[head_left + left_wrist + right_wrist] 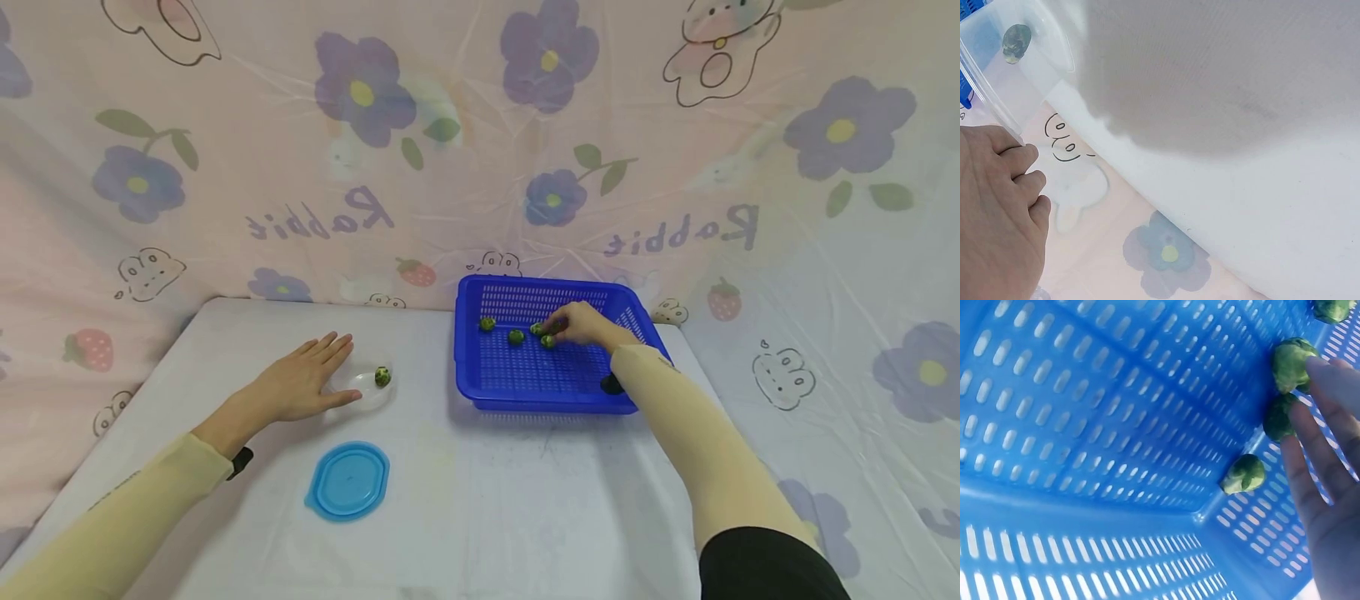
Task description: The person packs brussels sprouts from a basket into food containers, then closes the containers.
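My left hand (303, 383) lies beside a small clear plastic container (367, 402), thumb spread from the extended fingers and fingertips right at the rim in the left wrist view. One Brussels sprout (382, 377) sits inside this container. On the right, my right hand (581, 323) reaches into a blue perforated basket (517, 390) holding several Brussels sprouts. In the right wrist view its fingers are spread and nearly straight, fingertips at a green sprout (1291, 364) and close to a darker sprout (1280, 417). Another sprout (1244, 474) lies near the basket corner.
A light blue lid (348, 482) lies flat on the white table (480, 508), in front of the container. Behind the table hangs a curtain (450, 175) printed with flowers and rabbits, close to the basket's far rim.
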A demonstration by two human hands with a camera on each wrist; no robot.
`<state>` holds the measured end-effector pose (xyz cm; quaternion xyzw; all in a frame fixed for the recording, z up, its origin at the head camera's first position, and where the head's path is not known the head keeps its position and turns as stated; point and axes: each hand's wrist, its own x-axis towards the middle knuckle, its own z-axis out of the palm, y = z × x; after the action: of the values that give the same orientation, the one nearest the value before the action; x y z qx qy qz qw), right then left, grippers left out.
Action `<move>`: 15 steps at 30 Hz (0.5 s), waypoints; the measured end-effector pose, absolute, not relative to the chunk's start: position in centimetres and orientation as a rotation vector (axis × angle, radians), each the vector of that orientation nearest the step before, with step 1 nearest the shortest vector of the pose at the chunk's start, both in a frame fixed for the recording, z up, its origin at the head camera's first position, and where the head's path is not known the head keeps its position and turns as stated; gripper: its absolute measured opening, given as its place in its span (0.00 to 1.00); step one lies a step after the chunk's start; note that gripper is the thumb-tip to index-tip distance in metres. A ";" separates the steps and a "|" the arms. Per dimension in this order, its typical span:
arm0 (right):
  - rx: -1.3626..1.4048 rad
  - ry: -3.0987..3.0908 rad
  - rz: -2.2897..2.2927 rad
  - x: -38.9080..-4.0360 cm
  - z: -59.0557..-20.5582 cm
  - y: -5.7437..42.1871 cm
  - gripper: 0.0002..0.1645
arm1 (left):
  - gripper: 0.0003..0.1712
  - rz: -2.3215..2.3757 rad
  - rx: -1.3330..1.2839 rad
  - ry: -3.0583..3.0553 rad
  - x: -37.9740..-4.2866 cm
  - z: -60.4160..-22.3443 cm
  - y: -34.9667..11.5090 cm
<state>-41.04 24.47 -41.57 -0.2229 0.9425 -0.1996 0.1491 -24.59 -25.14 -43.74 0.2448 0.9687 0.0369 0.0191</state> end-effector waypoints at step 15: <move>-0.702 2.720 -0.548 -41.0 -42.7 24.2 0.17 | 0.56 0.131 0.757 3.013 -24.4 -43.9 -25.0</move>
<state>-41.04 24.15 -42.66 -0.2429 0.9411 -0.1895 0.1391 -24.38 -25.02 -43.85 0.2433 0.9689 0.0420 0.0159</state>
